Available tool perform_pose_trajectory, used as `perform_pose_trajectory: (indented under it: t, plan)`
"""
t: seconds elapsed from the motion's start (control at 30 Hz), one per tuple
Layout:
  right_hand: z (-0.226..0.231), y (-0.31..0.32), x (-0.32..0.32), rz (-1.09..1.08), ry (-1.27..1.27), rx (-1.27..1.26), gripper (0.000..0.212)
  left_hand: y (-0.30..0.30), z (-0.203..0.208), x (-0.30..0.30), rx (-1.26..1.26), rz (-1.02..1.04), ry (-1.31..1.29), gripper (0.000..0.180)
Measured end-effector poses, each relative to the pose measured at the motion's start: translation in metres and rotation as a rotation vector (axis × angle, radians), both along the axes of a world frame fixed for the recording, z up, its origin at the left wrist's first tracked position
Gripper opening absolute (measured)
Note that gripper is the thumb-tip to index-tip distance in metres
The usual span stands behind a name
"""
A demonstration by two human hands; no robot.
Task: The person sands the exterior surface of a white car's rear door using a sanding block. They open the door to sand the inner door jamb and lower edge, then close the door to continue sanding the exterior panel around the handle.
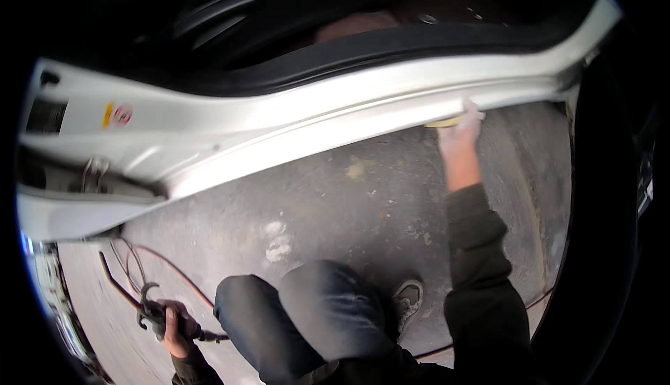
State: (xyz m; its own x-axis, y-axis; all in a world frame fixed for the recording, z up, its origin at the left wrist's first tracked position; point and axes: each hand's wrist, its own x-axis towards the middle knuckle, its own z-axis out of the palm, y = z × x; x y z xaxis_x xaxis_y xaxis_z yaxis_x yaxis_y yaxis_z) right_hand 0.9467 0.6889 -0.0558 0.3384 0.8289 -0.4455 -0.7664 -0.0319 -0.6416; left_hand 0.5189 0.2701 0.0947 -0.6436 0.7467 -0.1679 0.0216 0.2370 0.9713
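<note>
At the lower left, my left hand [176, 323] is closed around a black air blow gun [151, 310], its long thin nozzle pointing up and to the left. My right hand [462, 132], whitened with dust, reaches far forward to the lower edge of a white car door sill [335, 116]. Between its fingers and the sill is a thin yellow piece of sandpaper [447, 123], partly hidden by the hand. Slight blur softens the fingertips.
A reddish air hose [171, 256] loops over the grey floor [314, 204] at left. Black rubber seal [391, 54] runs above the sill. A metal door latch [96, 169] sits at far left. The dark open door [607, 210] borders the right side. My bent knees are below.
</note>
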Motion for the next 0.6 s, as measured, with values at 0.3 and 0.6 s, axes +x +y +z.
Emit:
perform_pose_trajectory:
  t: [0.3, 0.6]
  plan:
    - [-0.017, -0.091, -0.230, 0.225, 0.079, -0.131, 0.025, -0.083, -0.015, -0.054, 0.347, 0.143, -0.259, 0.023]
    - [0.018, -0.191, -0.503, 0.801, 0.212, -0.329, 0.042, -0.190, 0.003, -0.094, 0.553, 0.052, -0.238, 0.019]
